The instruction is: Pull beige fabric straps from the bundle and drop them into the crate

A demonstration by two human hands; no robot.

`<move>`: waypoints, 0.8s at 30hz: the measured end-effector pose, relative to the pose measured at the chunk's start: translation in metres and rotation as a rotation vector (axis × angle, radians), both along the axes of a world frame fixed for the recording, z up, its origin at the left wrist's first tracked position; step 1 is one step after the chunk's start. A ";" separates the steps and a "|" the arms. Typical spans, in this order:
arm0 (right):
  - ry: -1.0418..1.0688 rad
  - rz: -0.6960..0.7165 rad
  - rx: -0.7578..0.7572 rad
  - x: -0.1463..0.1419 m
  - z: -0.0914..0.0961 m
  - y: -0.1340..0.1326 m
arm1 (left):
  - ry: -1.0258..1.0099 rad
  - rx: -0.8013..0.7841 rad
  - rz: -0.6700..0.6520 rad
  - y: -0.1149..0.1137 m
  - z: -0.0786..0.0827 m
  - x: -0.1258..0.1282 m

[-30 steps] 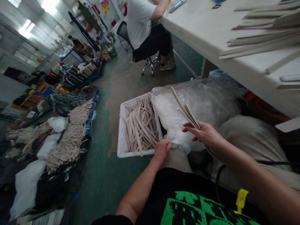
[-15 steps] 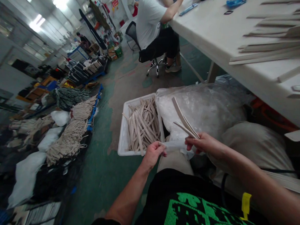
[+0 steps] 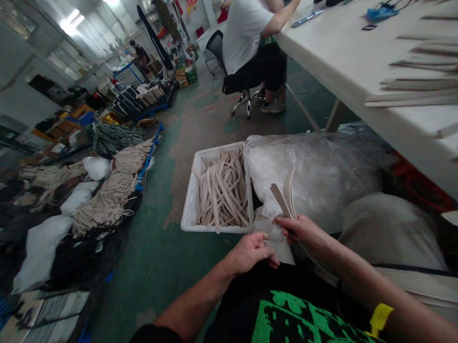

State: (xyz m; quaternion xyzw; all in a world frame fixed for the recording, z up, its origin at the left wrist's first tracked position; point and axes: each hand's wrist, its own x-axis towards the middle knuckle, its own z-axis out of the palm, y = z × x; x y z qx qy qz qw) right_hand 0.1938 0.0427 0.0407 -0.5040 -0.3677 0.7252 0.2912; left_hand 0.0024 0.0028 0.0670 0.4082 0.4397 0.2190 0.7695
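- Both hands have drawn in toward the body since the earlier frames, and the bundle that fanned out up-left now stands shorter and curves upward.
- Right hand [image 3: 305, 231]: fingers closed tight around the lower ends of a few beige strips [image 3: 284, 194], thumb on top.
- Those strips rise in front of the clear plastic bag [image 3: 328, 165], just right of the white crate [image 3: 191, 200].
- Left hand [image 3: 250, 251]: fingers loosely curled, tips against a pale fold [image 3: 281, 247] under the bag; whether it pinches the fold cannot be told.
- More beige strips lie piled in the crate on the green floor.
- A grey sack [image 3: 386, 224] sits right of the bag, under the white table [image 3: 344, 50].
- A co-worker [image 3: 246, 25] sits at the table's far end.
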 end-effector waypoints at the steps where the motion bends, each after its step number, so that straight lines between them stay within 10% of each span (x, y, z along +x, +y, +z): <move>1: -0.021 -0.006 0.023 -0.001 0.002 0.000 | 0.019 -0.024 -0.016 -0.001 -0.003 0.000; 8: -0.135 0.061 0.163 -0.002 0.018 -0.003 | 0.080 -0.041 -0.249 0.014 0.014 -0.012; 14: -0.219 0.013 0.213 0.023 0.020 0.002 | -0.137 0.157 0.669 0.099 0.102 -0.089; 19: -0.238 -0.009 0.240 0.029 0.029 -0.002 | -0.471 0.707 1.172 0.140 0.192 -0.167; 21: -0.210 -0.013 0.216 0.028 0.029 0.001 | -0.491 0.753 1.242 0.141 0.192 -0.170; 24: -0.181 -0.006 0.175 0.028 0.025 0.006 | -0.362 0.454 1.278 0.132 0.138 -0.136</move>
